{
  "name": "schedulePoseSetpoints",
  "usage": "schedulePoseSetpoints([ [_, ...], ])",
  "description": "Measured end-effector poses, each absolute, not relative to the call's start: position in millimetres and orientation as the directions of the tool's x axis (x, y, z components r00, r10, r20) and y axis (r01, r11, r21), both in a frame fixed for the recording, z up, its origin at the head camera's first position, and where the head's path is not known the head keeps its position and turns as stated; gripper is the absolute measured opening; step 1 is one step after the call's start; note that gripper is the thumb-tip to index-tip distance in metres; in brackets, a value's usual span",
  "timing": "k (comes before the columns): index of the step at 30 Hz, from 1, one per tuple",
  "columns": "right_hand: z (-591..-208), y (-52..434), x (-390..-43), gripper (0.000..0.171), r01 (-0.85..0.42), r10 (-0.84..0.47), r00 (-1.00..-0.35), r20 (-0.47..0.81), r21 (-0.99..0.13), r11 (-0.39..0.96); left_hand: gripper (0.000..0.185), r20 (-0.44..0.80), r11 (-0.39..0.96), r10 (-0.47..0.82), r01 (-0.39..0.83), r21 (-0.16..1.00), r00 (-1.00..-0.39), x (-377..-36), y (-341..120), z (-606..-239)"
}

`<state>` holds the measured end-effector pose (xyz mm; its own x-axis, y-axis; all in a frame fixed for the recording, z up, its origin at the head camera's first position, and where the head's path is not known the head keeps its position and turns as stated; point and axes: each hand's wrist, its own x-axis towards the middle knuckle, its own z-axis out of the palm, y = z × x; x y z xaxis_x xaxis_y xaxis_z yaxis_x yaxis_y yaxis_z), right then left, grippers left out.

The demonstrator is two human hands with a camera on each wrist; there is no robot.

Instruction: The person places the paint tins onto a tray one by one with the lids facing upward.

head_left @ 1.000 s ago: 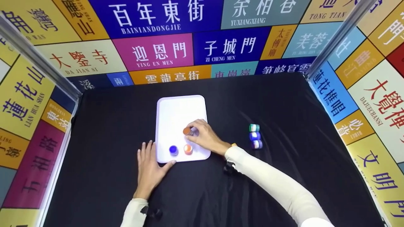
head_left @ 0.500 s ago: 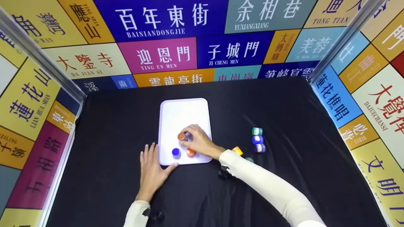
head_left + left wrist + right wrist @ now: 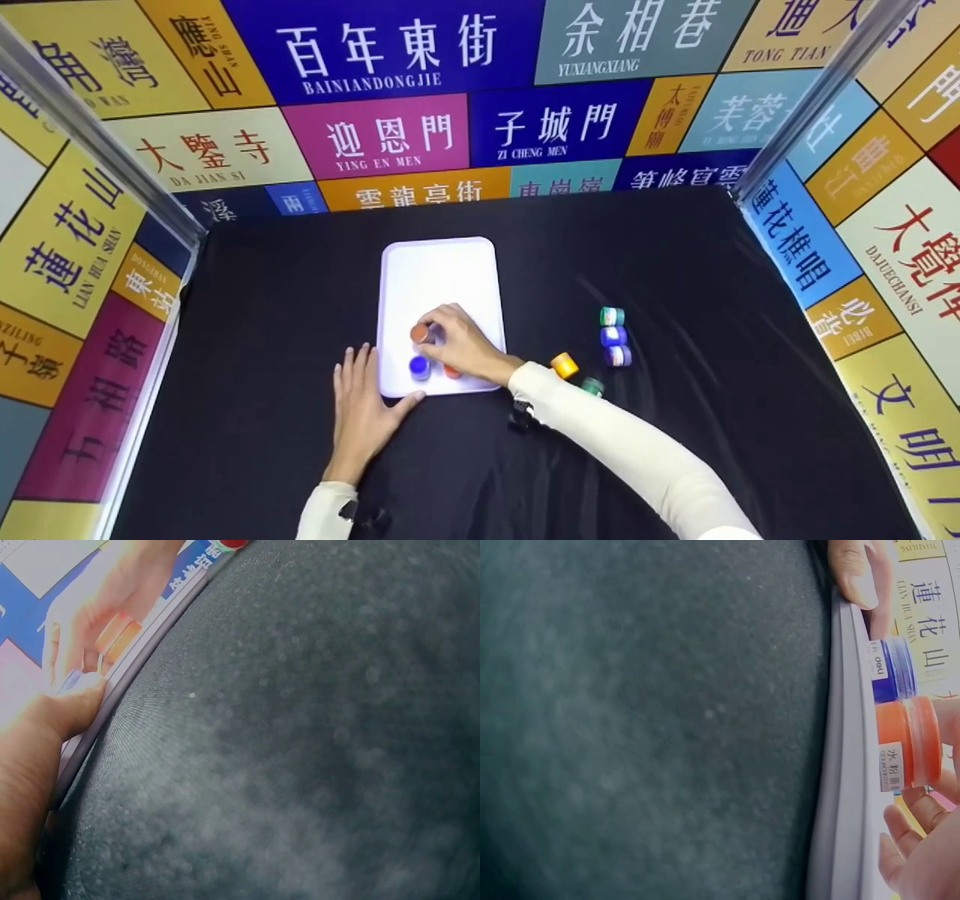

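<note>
My right hand (image 3: 461, 345) pinches a brown-capped paint jar (image 3: 421, 334) over the white tray (image 3: 439, 277); whether the jar touches the tray, I cannot tell. In front of it a blue paint jar (image 3: 420, 367) stands upright on the tray. Beside that is an orange paint jar (image 3: 451, 371), partly covered by my right hand in the head view; the right wrist view shows the blue jar (image 3: 891, 669) and the orange jar (image 3: 907, 744) side by side. My left hand (image 3: 364, 424) lies at the tray's near left corner with fingers straight, its thumb (image 3: 79, 701) on the rim.
Right of the tray, a yellow jar (image 3: 564, 365) and a dark green jar (image 3: 592, 387) lie near my right sleeve. Farther right are a green jar (image 3: 611, 316), a blue jar (image 3: 613, 336) and a purple jar (image 3: 618, 355) in a row. Printed panels (image 3: 375, 135) surround the black cloth.
My right hand has carried the brown-capped jar left and nearer, to behind the blue jar. The yellow and dark green jars have come into sight. My left hand keeps its place at the tray.
</note>
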<state>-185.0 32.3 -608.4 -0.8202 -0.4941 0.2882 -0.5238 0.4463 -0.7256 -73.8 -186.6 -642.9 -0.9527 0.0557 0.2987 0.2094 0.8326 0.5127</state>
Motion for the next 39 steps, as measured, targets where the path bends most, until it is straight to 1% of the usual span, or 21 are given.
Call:
schedulePoseSetpoints([
  [6,-616,30,-184,0.031,-0.546,-0.490,-0.809,0.326,-0.726,0.418,0.115,0.290,0.838,0.059,0.205,0.505,-0.955,-73,-187,-643],
  [7,-613,29,-182,0.031,-0.538,-0.489,-0.812,0.319,-0.733,0.416,0.115,0.288,0.839,0.059,0.204,0.505,-0.956,-73,-187,-643],
  [11,-626,29,-187,0.031,-0.546,-0.479,-0.809,0.341,-0.738,0.396,0.115,0.284,0.840,0.056,0.199,0.504,-0.957,-73,-187,-644],
  [17,-637,31,-192,0.033,-0.557,-0.488,-0.803,0.343,-0.723,0.408,0.115,0.283,0.839,0.060,0.202,0.505,-0.957,-73,-186,-644],
  [19,-633,34,-191,0.035,-0.568,-0.496,-0.797,0.345,-0.706,0.422,0.115,0.285,0.839,0.061,0.204,0.505,-0.956,-74,-186,-644],
  [24,-617,43,-183,0.040,-0.563,-0.508,-0.795,0.330,-0.713,0.418,0.115,0.289,0.838,0.057,0.203,0.507,-0.956,-74,-188,-645],
  [30,-596,64,-176,0.041,-0.516,-0.514,-0.815,0.267,-0.737,0.436,0.115,0.278,0.834,0.065,0.205,0.512,-0.958,-74,-186,-646],
  [39,-571,103,-175,0.041,-0.500,-0.512,-0.829,0.225,-0.709,0.497,0.116,0.255,0.834,0.055,0.185,0.520,-0.965,-72,-187,-644],
])
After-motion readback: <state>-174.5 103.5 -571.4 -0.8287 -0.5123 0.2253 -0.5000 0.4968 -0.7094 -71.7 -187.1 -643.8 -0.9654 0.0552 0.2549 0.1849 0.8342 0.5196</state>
